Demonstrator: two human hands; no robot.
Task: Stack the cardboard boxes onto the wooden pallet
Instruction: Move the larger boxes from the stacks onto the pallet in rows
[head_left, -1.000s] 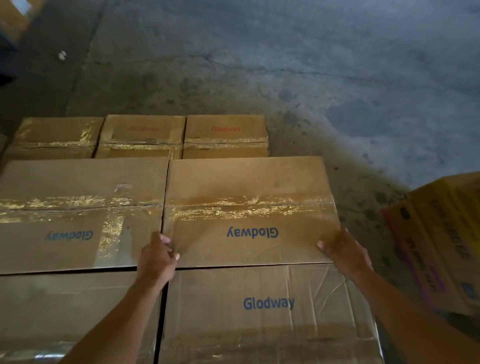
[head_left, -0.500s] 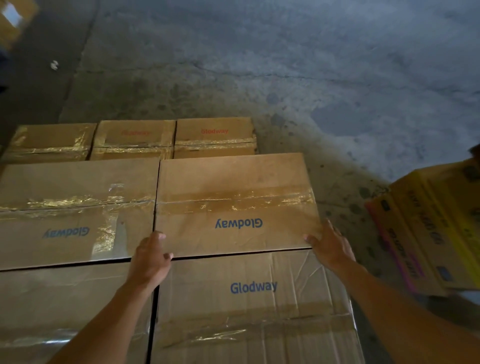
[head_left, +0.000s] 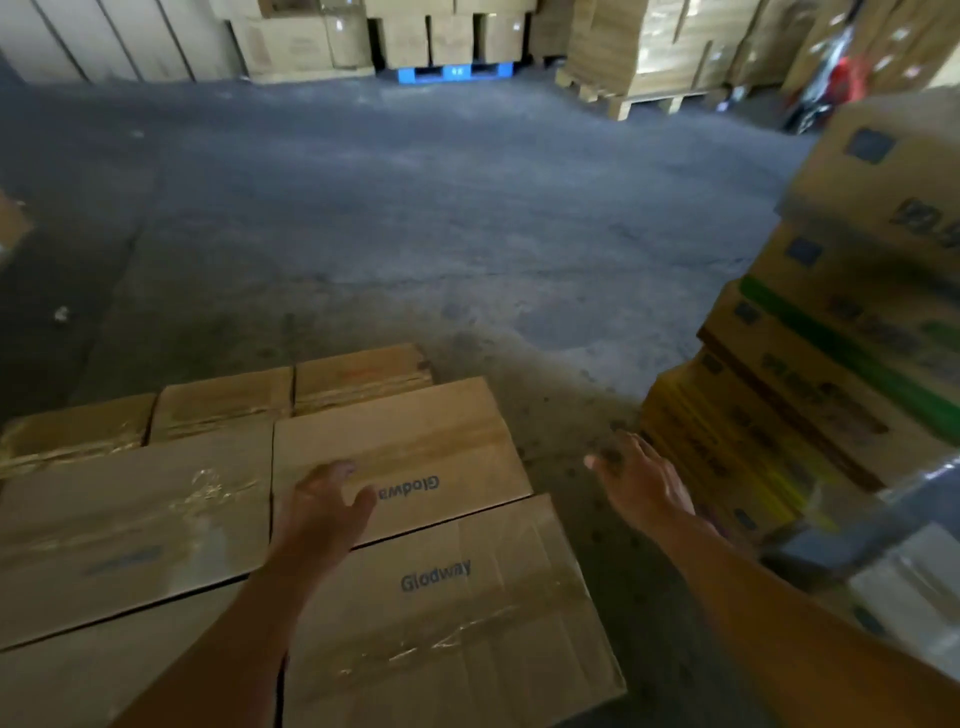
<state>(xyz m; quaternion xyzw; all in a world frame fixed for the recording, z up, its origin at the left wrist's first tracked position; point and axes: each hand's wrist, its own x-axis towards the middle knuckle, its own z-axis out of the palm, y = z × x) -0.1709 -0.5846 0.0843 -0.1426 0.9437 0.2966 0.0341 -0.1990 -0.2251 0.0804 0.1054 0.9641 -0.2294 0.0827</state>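
Several brown taped "Glodway" cardboard boxes lie packed side by side below me. The box just set down (head_left: 415, 441) sits in the second row, right side, behind a nearer box (head_left: 467, 613). My left hand (head_left: 322, 512) hovers over that box's near left corner, fingers loosely spread, holding nothing. My right hand (head_left: 636, 480) is off the boxes, out over the floor to the right, fingers spread and empty. The pallet under the boxes is hidden.
A stack of yellow and green printed cartons (head_left: 831, 374) stands close on the right, with plastic-wrapped goods (head_left: 909, 582) nearer. Grey concrete floor (head_left: 415, 218) stretches ahead. Far back are loaded pallets (head_left: 644, 62) and a blue pallet (head_left: 452, 70).
Both hands have let go of the box's near corners and lifted away; the right hand swung out to the right. The view has tilted up, showing the warehouse.
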